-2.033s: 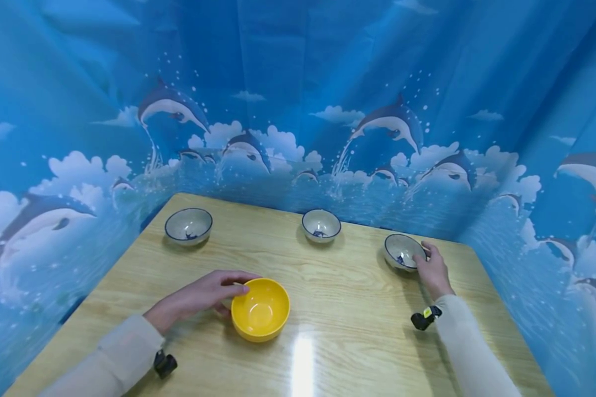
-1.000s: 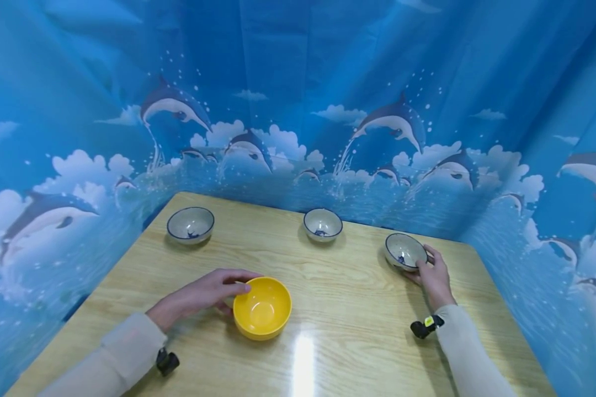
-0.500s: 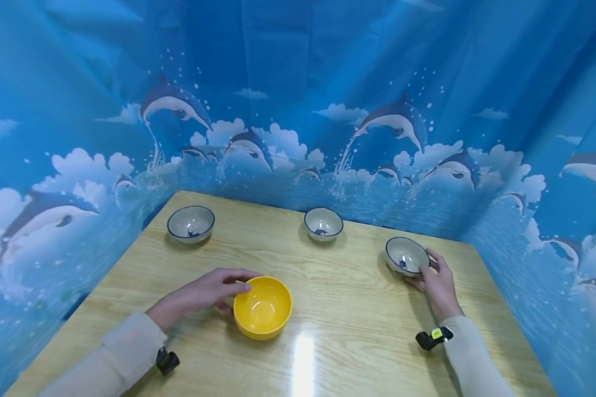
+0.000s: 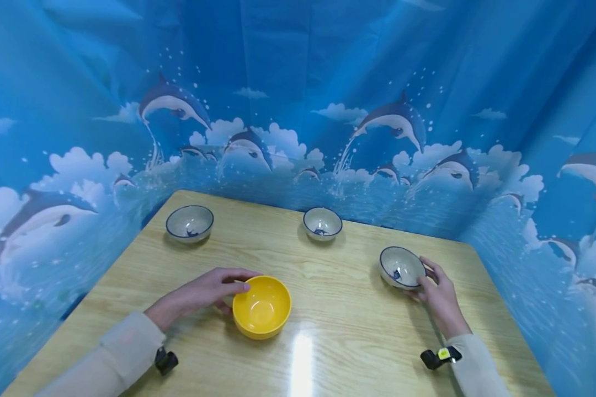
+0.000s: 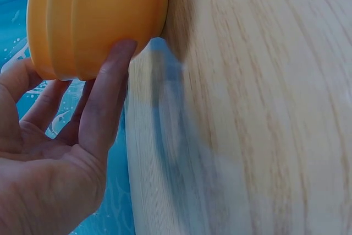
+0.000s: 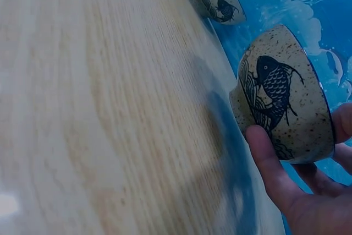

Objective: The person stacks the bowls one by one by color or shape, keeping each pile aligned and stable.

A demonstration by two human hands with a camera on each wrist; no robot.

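In the head view my left hand holds a yellow bowl by its left side, thumb at the rim. The left wrist view shows the fingers spread along the outside of the yellow bowl. Over at the right, my right hand grips a speckled bowl with a blue rim, thumb on the rim and fingers round its outer wall. A dark fish is painted on that speckled bowl, as the right wrist view shows; a fingertip presses near its base.
Two similar blue-rimmed bowls stand on the wooden table: one bowl at the back left, another bowl at the back middle. A blue dolphin-print curtain encloses the table's back and sides.
My right hand takes hold of the speckled bowl more fully and has brought it a little nearer to me. The left hand and the yellow bowl stay put.
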